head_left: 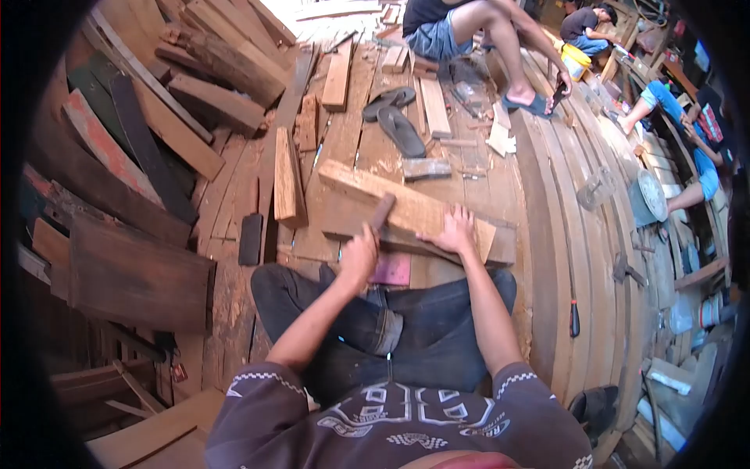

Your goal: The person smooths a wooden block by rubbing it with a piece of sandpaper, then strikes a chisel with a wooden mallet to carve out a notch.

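Observation:
A pale wooden beam [406, 205] lies slantwise before my crossed legs, on top of a darker wooden board [504, 234]. My right hand [455, 231] rests on the beam's near face, its fingers spread. With my left hand [360, 254] I grip a short brown wooden piece, stick-like [383, 211], whose upper end overlaps the beam; its exact kind does not show. A pink flat piece [392, 270] lies on the floor just below the board, between my forearms.
Planks [141, 281] lean and pile up at left. A dark-bladed tool [251, 234], an upright wood block [289, 184] and sandals [400, 129] lie around. At right are a black-handled tool [574, 319] and a hammer [625, 270]. A seated person [476, 31] is ahead; others sit at far right.

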Motion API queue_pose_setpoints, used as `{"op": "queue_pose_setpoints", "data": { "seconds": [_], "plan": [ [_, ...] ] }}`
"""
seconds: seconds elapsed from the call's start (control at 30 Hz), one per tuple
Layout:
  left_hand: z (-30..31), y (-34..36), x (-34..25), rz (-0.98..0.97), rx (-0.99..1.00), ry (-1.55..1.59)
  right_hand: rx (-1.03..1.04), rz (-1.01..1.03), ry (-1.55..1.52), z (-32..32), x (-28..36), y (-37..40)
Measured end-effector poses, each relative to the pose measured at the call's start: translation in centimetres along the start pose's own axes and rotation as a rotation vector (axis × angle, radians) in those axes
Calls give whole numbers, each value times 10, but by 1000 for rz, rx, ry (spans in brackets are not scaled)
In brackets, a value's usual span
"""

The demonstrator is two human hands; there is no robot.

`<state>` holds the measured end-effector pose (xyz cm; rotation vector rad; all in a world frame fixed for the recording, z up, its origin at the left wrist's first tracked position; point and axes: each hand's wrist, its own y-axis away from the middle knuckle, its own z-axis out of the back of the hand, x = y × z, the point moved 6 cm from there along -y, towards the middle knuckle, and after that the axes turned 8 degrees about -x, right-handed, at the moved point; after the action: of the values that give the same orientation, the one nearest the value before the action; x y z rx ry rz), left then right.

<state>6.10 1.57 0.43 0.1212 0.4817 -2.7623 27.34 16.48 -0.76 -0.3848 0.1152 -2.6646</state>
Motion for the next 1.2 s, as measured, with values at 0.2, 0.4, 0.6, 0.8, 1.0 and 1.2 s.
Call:
{"op": "queue_pose_setpoints", "data": {
  "seconds": [0.2, 0.4, 0.6, 0.8, 1.0, 1.2],
  "plan": [
    [11, -2, -23, -58, 122, -14, 51, -32, 20, 8, 6, 1],
    [13, -16, -7, 74, 184, 56, -3, -6, 21, -1, 1, -1],
    [16, 4, -21, -95, 181, -50, 54, -18, 20, 9, 7, 1],
    [-15, -53, -21, -26, 36, -157, 28, -10, 30, 6, 5, 2],
    [-9, -52, -33, -78, -9, -68, 12, -6, 7, 7, 3, 2],
    [5, -10, -20, -122, 147, -168, 27, -24, -24, 6, 4, 1]
  ]
}}
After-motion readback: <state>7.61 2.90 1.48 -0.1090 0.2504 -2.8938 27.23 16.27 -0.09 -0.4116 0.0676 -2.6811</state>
